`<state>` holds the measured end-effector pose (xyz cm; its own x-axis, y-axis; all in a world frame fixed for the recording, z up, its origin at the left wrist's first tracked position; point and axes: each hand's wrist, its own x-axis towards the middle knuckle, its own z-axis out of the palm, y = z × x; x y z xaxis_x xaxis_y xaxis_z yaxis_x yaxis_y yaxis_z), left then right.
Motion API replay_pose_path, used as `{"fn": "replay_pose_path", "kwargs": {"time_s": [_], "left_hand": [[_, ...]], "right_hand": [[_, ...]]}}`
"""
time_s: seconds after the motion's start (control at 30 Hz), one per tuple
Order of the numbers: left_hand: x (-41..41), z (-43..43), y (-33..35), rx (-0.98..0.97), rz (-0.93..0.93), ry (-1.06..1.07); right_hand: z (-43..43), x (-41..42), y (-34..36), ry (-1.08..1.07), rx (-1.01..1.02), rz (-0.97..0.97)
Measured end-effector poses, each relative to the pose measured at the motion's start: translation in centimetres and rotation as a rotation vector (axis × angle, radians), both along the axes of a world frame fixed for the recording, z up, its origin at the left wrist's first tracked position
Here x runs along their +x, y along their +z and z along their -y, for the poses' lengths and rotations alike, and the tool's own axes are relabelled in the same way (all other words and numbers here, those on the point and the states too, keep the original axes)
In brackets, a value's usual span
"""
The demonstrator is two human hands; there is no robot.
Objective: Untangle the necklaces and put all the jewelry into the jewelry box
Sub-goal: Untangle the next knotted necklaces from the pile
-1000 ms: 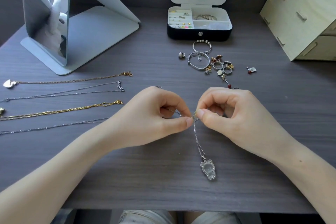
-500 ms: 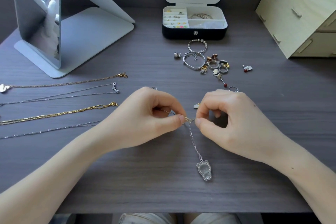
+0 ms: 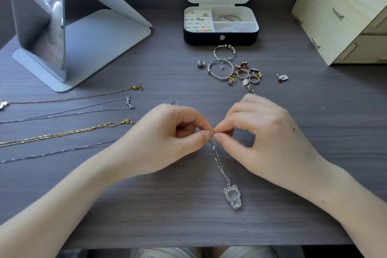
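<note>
My left hand (image 3: 167, 138) and my right hand (image 3: 261, 136) meet at the middle of the desk, both pinching the top of a thin silver necklace chain (image 3: 218, 161). The chain trails toward me and ends in a clear bear-shaped pendant (image 3: 232, 196) lying on the desk. Several straightened necklaces lie at the left, among them a gold chain (image 3: 69, 132) and a thin silver one (image 3: 62, 150). The black jewelry box (image 3: 221, 36) stands open at the back, with earrings and a bracelet inside. A pile of bracelets, rings and earrings (image 3: 232, 69) lies just in front of it.
A standing mirror (image 3: 41, 27) occupies the back left. A pale wooden drawer unit (image 3: 345, 10) stands at the back right. One loose red-tipped earring (image 3: 282, 78) lies right of the pile. A small clasp end (image 3: 173, 102) shows behind my left hand.
The view has shifted slightly. My fingertips have drawn closer together on the chain, and the pendant has stayed on the desk below them.
</note>
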<state>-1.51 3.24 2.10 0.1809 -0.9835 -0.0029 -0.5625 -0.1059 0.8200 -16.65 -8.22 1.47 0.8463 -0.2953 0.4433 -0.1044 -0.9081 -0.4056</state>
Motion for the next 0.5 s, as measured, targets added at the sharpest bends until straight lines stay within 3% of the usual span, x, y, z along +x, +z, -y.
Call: {"fn": "replay_pose_path", "kwargs": {"time_s": [0.3,0.5], "left_hand": [[-0.47,-0.2,0.44,-0.006,0.035,-0.023],[-0.57,-0.07,0.18,-0.019,0.076,-0.002]], "right_hand": [[-0.2,0.01,0.09,-0.023,0.086,-0.009],[-0.13,-0.18,0.83,0.035,0.355,-0.061]]}}
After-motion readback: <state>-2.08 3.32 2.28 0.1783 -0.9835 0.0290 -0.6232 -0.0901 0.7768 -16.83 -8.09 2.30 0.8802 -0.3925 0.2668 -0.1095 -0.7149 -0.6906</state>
